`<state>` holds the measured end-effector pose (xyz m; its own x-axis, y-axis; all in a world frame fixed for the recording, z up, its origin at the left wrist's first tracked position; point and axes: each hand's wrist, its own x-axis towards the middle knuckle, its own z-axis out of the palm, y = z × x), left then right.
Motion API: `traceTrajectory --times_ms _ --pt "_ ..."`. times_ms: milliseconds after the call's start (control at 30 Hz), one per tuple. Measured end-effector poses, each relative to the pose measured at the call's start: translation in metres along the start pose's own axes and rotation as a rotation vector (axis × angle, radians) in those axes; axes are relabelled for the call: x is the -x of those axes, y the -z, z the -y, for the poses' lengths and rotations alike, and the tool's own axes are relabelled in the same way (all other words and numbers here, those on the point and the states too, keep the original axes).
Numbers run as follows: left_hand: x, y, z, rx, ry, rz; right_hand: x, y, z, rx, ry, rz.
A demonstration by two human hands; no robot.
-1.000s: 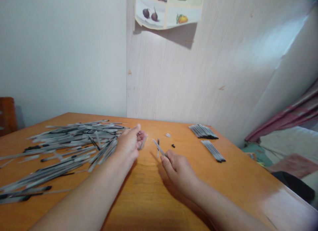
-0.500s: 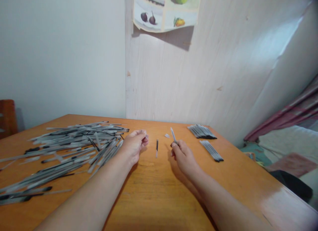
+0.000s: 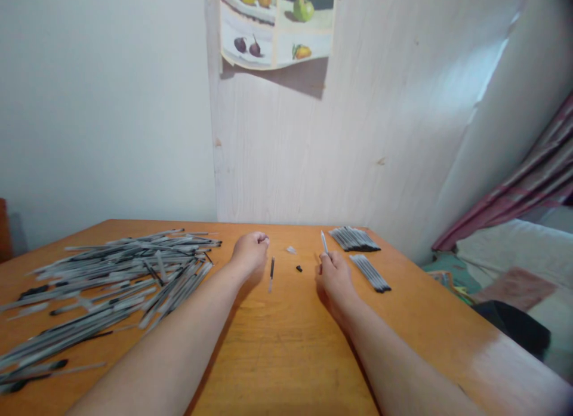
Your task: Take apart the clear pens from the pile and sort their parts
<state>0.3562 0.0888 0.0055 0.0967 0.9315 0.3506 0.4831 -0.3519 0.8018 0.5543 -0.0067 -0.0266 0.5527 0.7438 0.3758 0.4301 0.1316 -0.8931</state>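
Note:
My right hand is closed round a thin clear pen barrel that sticks up and away from my fingers. It sits just left of a short row of assembled pens. My left hand rests curled into a loose fist on the wooden table, beside the big heap of loose pen parts; what it holds, if anything, is hidden. Between my hands lie a single refill, a small black cap and a small clear piece.
A second bundle of assembled pens lies at the table's far right corner. A fruit poster hangs on the pale panel wall behind. Right of the table are cushions and striped fabric.
My right hand has carried the barrel to the right, from the table's middle toward the pen rows. My left hand has drawn its fingers in. The camera has tilted up and right.

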Motion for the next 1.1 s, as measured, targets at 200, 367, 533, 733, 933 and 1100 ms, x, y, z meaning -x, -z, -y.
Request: traceTrajectory --times_ms 200,367,533,733,933,1100 --pt "-0.037 -0.036 0.0 -0.249 -0.005 0.045 0.007 0.004 0.022 -0.132 -0.011 -0.012" --pt "-0.059 -0.063 0.009 -0.351 -0.007 0.111 0.006 0.008 0.028 -0.108 -0.01 -0.019" --pt "-0.077 -0.078 0.015 -0.439 0.044 0.171 0.007 0.009 0.029 -0.111 0.021 -0.009" --pt "-0.089 -0.092 0.021 -0.5 0.09 0.254 0.009 0.009 0.031 -0.111 0.011 -0.012" --pt "-0.094 -0.096 0.024 -0.524 0.097 0.256 0.008 0.009 0.031 -0.132 0.002 -0.026" --pt "-0.092 -0.093 0.023 -0.483 0.071 0.234 0.009 0.01 0.032 -0.129 -0.001 -0.019"
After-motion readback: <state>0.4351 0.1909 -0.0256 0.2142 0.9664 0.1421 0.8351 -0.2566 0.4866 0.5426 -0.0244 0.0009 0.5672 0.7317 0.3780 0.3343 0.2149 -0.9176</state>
